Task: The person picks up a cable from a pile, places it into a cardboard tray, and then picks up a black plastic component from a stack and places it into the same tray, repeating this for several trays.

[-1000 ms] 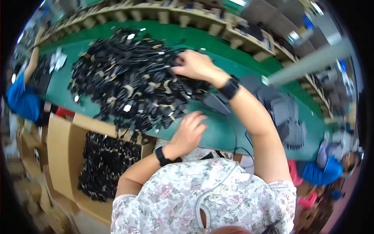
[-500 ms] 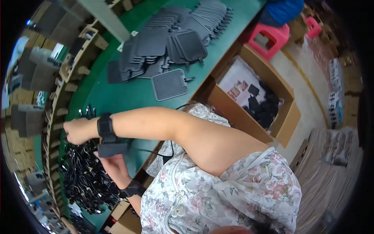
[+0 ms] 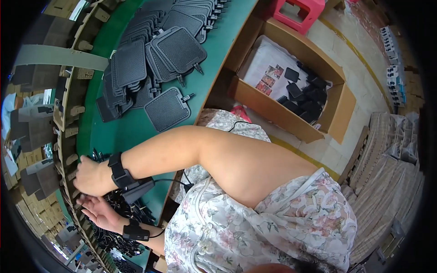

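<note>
My right hand [image 3: 89, 176] reaches to the far left, above the green bench's shelf-side edge. Its fingers are curled in, and whatever they grip is hidden behind the hand. Just below it, my left hand [image 3: 101, 213] is palm up with fingers apart. A thin dark thing shows by its fingertips; I cannot tell whether it touches them. Beneath both hands and forearms lies a tangled pile of black cables [image 3: 119, 239] with small connector ends. Black straps with small boxes are on both wrists.
Stacks of dark grey ribbed plates [image 3: 129, 63] cover the bench's far part, one plate [image 3: 167, 109] lying apart nearer me. An open cardboard box [image 3: 277, 102] with black parts stands right of the bench, by a pink stool [image 3: 298, 16]. Wooden shelving [image 3: 68, 123] borders the left side.
My view has shifted, so the plates and box appear in new places. My left hand has come out from beside the right forearm, with its fingers spread below my right hand.
</note>
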A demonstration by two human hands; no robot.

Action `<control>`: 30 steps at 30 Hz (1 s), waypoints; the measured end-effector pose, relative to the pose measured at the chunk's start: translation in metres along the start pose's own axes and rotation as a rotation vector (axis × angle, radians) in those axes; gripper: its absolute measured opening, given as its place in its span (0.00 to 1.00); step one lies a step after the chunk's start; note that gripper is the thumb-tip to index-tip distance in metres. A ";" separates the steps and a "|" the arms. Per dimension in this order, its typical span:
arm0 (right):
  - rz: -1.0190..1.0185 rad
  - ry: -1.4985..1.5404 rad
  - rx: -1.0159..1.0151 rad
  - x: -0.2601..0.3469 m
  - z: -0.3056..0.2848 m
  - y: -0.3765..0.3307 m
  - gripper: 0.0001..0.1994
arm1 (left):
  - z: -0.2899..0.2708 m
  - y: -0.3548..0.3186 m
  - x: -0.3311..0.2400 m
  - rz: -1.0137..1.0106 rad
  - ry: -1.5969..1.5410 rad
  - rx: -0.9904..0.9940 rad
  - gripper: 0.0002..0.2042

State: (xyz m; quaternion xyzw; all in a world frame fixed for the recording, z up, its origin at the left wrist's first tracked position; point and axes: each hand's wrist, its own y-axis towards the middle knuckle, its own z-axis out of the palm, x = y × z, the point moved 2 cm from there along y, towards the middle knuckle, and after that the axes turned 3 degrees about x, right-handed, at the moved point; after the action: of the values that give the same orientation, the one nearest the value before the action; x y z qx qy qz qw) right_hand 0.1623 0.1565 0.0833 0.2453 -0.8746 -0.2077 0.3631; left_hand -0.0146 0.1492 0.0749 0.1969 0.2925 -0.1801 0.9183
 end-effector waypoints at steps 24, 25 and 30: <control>0.265 0.999 -0.026 0.006 -0.030 -0.031 0.08 | 0.055 -0.015 0.058 0.068 0.710 -0.535 0.24; 0.188 0.615 -0.066 0.011 -0.026 -0.033 0.08 | 0.057 -0.019 0.066 0.046 0.635 -0.548 0.25; -0.047 -0.046 -0.170 0.017 -0.019 -0.039 0.16 | 0.058 -0.024 0.084 -0.101 0.496 -0.561 0.23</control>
State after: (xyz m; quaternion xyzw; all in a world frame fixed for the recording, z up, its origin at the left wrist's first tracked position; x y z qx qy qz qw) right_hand 0.1766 0.1118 0.0833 0.2293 -0.8557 -0.2954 0.3577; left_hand 0.0659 0.0830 0.0607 -0.0392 0.5531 -0.0849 0.8279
